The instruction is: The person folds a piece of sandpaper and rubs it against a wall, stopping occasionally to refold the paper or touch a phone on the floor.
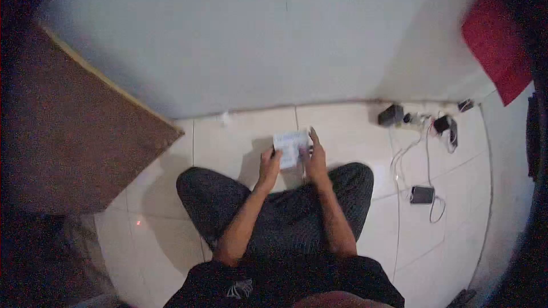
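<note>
A small white rectangle with blurred bluish print (290, 142), perhaps a box or a booklet, is held up above my lap in both hands. My left hand (269, 166) grips its left edge, thumb on the near face. At the opposite edge is my right hand (316, 162), with a finger reaching up along the side and the thumb area smeared over the print. My crossed legs in dark trousers (279, 222) lie below the hands.
On the tiled floor (348, 137) to the right are a black block-shaped object (390, 115), tangled cables with plugs (442, 124), and a dark corded device (422, 195). A brown panel (103, 114) leans in at left. Ahead stands a pale wall (274, 40); red cloth (496, 45) hangs far right.
</note>
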The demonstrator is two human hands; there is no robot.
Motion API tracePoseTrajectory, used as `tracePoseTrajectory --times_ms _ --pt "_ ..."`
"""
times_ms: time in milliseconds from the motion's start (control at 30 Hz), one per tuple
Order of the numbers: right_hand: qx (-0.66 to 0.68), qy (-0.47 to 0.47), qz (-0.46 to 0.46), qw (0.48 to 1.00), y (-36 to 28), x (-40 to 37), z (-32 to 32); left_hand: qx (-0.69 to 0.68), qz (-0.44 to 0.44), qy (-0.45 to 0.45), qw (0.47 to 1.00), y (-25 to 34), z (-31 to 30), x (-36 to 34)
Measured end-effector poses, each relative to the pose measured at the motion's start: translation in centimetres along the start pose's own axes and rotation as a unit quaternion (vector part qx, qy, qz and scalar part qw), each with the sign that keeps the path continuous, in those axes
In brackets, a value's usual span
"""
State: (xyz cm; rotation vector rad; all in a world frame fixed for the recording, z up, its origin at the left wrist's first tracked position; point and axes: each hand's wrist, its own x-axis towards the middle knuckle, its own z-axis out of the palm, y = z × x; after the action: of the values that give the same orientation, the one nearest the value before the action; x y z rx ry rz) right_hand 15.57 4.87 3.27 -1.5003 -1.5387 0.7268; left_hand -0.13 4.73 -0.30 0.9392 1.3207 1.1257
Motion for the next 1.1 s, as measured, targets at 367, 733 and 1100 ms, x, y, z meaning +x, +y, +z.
tracePoseTrajectory --times_ms 367,733,1100 --pt "-0.276 -0.196 -0.145 0.93 -6.5 -2.4 -2.7 0.072 0.09 -0.023 0.993 3.4 0.0 -1.9" --pt "-0.337 -0.07 -0.45 0.824 -13.2 6.3 -10.7 -0.117 0.221 -0.197 0.948 14.9 0.8 0.4" --pt "-0.328 0.391 -0.335 0.792 -26.2 32.7 -24.3 -0.167 0.017 -0.095 0.981 8.0 -0.2 4.0"
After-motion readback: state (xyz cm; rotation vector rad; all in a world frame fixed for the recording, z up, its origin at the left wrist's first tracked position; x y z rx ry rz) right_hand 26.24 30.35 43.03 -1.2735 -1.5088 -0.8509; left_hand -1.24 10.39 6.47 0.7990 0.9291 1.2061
